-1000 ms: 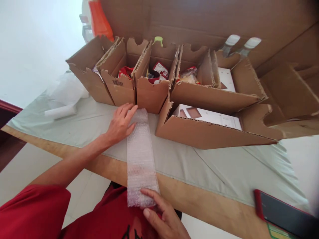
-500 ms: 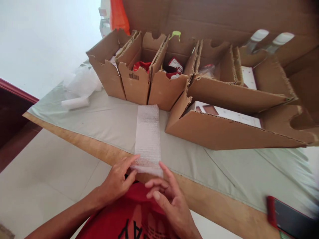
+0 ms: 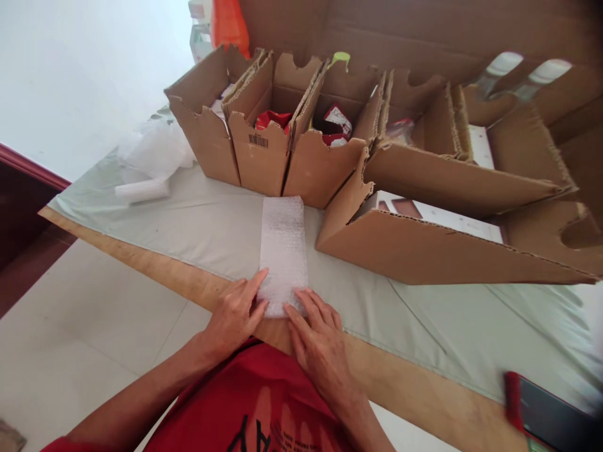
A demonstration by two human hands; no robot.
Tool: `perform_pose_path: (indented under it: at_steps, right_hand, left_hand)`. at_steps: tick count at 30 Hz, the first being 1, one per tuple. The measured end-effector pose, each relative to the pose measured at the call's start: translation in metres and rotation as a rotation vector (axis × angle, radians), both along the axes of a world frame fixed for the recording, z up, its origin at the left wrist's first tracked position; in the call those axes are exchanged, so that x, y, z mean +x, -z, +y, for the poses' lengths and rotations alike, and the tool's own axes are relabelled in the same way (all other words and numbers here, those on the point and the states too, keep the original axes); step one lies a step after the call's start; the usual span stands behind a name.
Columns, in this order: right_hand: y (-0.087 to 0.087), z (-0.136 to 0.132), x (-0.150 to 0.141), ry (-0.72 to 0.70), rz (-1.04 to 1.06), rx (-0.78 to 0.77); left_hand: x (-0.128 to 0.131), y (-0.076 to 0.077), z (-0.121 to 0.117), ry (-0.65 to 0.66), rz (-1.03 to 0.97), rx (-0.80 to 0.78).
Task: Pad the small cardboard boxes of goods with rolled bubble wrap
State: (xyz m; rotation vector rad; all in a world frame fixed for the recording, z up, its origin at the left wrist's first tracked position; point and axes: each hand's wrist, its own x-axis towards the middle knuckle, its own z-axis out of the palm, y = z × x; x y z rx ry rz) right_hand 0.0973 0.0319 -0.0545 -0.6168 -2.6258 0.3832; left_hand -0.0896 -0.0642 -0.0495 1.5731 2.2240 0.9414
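A strip of white bubble wrap (image 3: 283,242) lies flat on the cloth, its near end folded or trimmed straight at the table edge. On its lower left side, my left hand (image 3: 235,314) rests the index fingertip and thumb tip, set apart from each other. My right hand (image 3: 320,333) lays its fingertips over the lower right corner, with the thumb side at the near edge. Both hands are open and press on the wrap without closing round it. Whether anything lies inside the wrap cannot be seen.
Several open cardboard bins (image 3: 264,157) stand behind the wrap, holding packets and boxes. A longer bin (image 3: 452,251) with a white box (image 3: 438,216) is at right. Crumpled clear plastic (image 3: 155,150) and a white roll (image 3: 142,191) lie left; a phone (image 3: 556,402) sits front right.
My right hand has come down from above the near edge onto the wrap. My left fingers have shifted a little farther up its side. The wrap's near end now sits farther from me and looks flatter.
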Motion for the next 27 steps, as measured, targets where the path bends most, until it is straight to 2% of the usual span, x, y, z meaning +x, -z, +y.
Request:
perform_pose_path:
  at_steps: [5, 10, 14, 18, 23, 25, 27]
  right_hand:
    - [-0.002, 0.004, -0.003, -0.051, 0.068, -0.024]
    - [-0.009, 0.001, -0.008, -0.042, 0.144, -0.132]
    - [-0.011, -0.002, -0.004, -0.002, 0.185, -0.242]
    - [-0.013, -0.004, 0.007, 0.091, 0.254, -0.069]
    - [-0.009, 0.002, 0.001, -0.020, 0.114, -0.001]
    - [-0.007, 0.008, -0.006, -0.037, 0.118, -0.030]
    - [-0.009, 0.014, -0.010, -0.051, 0.135, -0.119]
  left_hand:
    - [-0.004, -0.007, -0.008, 0.020, 0.065, 0.168]
    - [-0.003, -0.010, -0.025, 0.247, 0.104, 0.210]
    - [0.001, -0.004, -0.023, 0.196, 0.016, 0.189]
    - [0.000, 0.001, -0.010, 0.154, 0.002, 0.191]
    - [-0.004, 0.001, -0.002, 0.115, 0.100, 0.197]
    - [-0.005, -0.001, -0.005, 0.133, 0.129, 0.230]
    - [-0.006, -0.004, -0.010, 0.205, 0.129, 0.254]
